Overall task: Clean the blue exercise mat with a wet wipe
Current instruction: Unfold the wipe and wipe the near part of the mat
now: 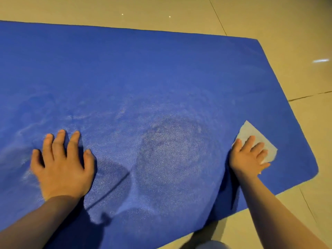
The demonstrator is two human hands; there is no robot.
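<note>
One blue exercise mat (143, 78), pebbled and foam-like, is spread over a glossy beige tiled floor (269, 18). The left hand (62, 162) is laid flat on it, fingers splayed. Under the right hand's (248, 155) straightened fingers, a white wet wipe (251, 130) is pressed near the mat's corner.

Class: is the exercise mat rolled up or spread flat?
Spread flat: the blue mat lies open on the tiled floor, both hands pressing on it.
</note>
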